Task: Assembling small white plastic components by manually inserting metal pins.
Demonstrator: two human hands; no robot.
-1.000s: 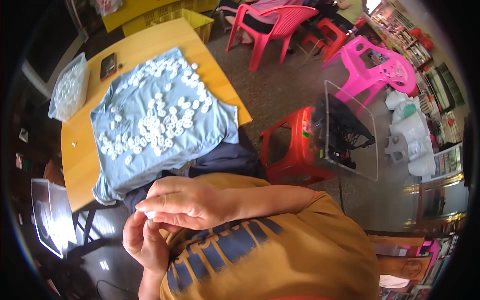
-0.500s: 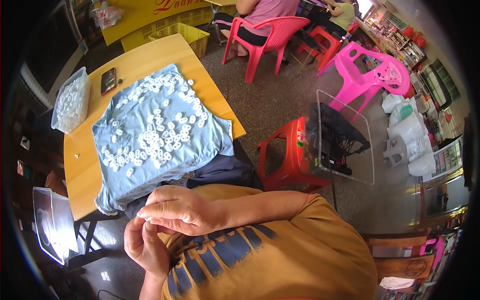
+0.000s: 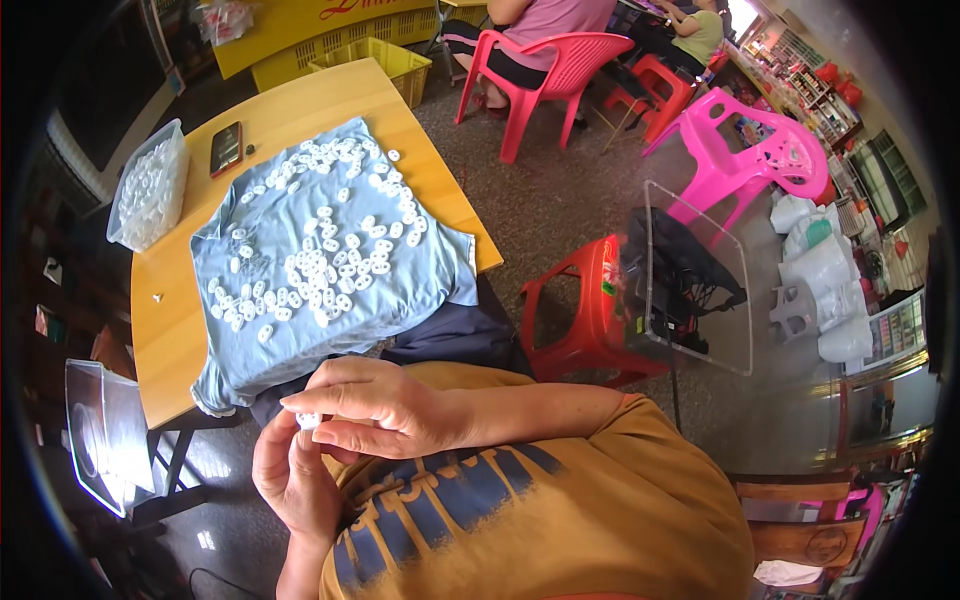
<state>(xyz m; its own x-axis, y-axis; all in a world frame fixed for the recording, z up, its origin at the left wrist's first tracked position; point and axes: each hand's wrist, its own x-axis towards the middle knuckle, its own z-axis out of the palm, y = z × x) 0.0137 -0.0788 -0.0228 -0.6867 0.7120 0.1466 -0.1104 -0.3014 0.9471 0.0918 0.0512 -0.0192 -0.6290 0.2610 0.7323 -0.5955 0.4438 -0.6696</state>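
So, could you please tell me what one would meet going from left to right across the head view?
Clear plastic tub → dark phone → white piece held between the left hand and right hand → nearest red stool → small grey stool.

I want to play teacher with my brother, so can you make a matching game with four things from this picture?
Things:
1. small white piece
2. blue cloth
3. clear tub
4. phone

Clues:
A. under scattered white pieces
B. dark, with a red edge
C. held between left hand and right hand
D. by the table's left edge

Pairs: 1-C, 2-A, 3-D, 4-B
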